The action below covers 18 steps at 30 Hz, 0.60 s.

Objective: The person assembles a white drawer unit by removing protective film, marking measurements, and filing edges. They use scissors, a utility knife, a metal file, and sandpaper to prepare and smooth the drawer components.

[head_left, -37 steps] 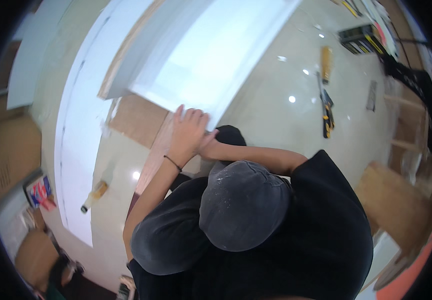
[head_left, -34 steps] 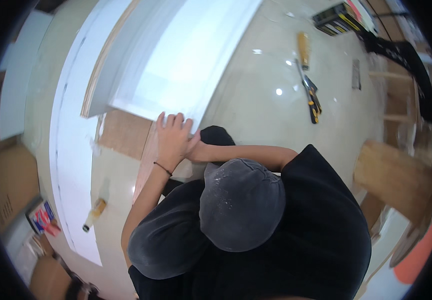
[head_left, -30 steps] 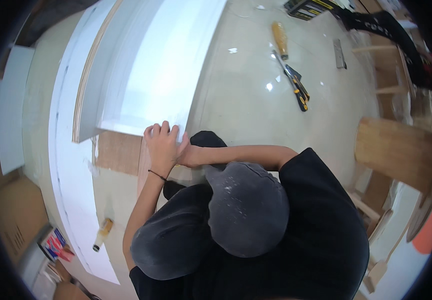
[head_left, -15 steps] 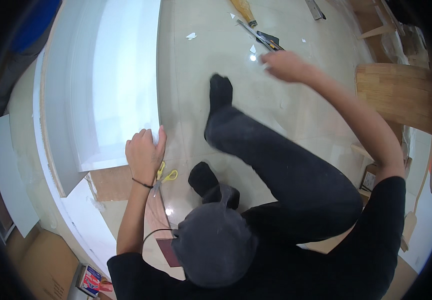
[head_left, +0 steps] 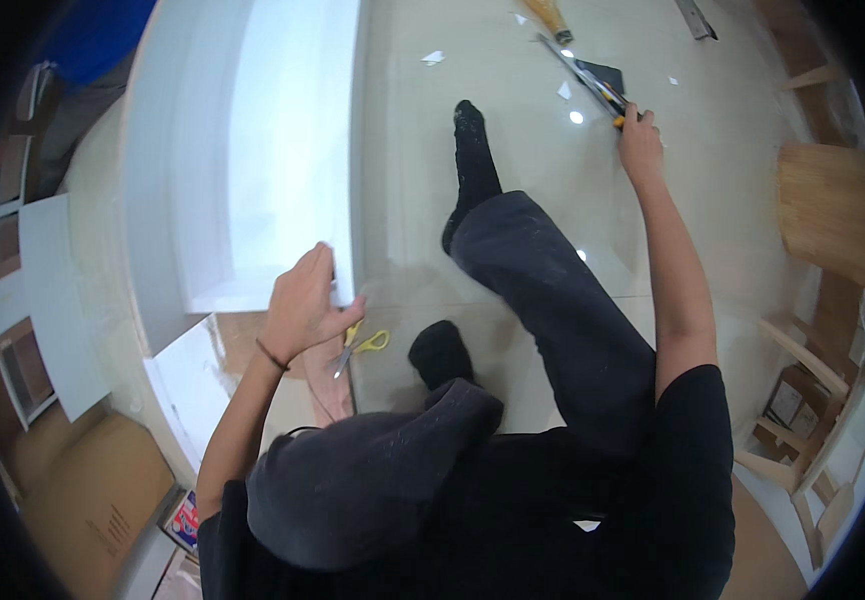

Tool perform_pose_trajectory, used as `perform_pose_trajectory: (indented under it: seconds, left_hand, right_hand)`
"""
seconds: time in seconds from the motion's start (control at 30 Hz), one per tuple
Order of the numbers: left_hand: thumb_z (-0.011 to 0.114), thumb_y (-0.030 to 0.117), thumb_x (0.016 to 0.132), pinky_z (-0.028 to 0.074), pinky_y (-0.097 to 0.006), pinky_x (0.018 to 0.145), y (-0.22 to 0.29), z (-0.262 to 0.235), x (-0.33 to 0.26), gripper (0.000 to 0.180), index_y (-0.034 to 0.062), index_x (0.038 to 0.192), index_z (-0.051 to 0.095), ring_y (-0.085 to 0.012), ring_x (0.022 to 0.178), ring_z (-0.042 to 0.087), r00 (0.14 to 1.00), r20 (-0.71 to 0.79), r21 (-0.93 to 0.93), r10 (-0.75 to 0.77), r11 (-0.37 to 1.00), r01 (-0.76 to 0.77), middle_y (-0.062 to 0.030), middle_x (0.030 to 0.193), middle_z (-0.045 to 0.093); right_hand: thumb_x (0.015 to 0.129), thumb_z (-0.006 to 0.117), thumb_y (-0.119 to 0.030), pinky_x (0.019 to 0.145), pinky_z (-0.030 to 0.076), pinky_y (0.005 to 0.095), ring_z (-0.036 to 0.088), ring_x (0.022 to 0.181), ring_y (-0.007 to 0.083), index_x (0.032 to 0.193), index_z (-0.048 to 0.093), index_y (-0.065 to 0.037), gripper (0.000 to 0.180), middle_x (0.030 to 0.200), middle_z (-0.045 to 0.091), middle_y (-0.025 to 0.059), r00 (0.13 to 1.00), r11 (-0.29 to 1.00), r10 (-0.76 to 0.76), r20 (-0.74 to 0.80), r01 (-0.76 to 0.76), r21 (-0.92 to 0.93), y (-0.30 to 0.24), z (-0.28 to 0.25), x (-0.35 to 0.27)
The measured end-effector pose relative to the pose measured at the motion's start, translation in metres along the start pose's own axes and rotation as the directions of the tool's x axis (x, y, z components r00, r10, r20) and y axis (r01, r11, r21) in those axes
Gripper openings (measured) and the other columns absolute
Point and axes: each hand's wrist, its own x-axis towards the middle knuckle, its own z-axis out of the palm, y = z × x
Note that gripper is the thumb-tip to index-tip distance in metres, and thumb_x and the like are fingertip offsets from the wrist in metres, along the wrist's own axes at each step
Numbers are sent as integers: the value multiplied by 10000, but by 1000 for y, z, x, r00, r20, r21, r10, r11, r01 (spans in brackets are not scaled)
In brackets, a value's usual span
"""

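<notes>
Head view: white panelled box (head_left: 282, 150), ahead-left; likely stiff, bulky; best held by its edges. Your left hand (head_left: 302, 305): at its near corner, thumb spread, grip unclear. Long-bladed tool (head_left: 592, 84), on floor (head_left: 552, 165): likely light, handle-held; your right hand (head_left: 642, 148) there, closure unclear.

White panel unit (head_left: 282, 150): smooth, glossy white, bright with reflected light; broad flat face, greyer raised side along the left.
Unit, pose: lengthwise, far end running out of the upper edge of view; near right corner partly covered.
Hand tool (head_left: 577, 68): long, slim silver shaft; black-and-yellow handle, partly covered, exact kind unclear.
Tool, lie: slantwise, shaft toward upper left, handle toward lower right; well apart from the unit, on its right.
</notes>
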Motion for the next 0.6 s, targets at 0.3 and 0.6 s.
perform_pose_trajectory:
  seconds: [0.3, 0.6]
  left_hand:
    - [743, 480, 812, 481, -386, 640, -11, -2, 3, 517, 14, 867, 527, -294, 703, 588, 990, 120, -36, -73, 996, 77, -126, 787, 579]
    - [647, 576, 879, 492, -400, 652, -12, 0, 0, 583, -2, 864, 570, -278, 687, 600, 992, 84, 8, -100, 995, 99, -148, 757, 622]
  right_hand:
    - [843, 517, -321, 928, 535, 500, 669, 1086, 405, 1167, 641, 30, 493, 1169, 685, 256, 844, 968, -249, 475, 198, 155, -45, -86, -8]
    - [1046, 480, -468, 644, 462, 312, 544, 680, 157, 1355, 552, -112, 477, 776, 576, 58, 942, 405, -232, 244, -134, 904, -137, -169, -67]
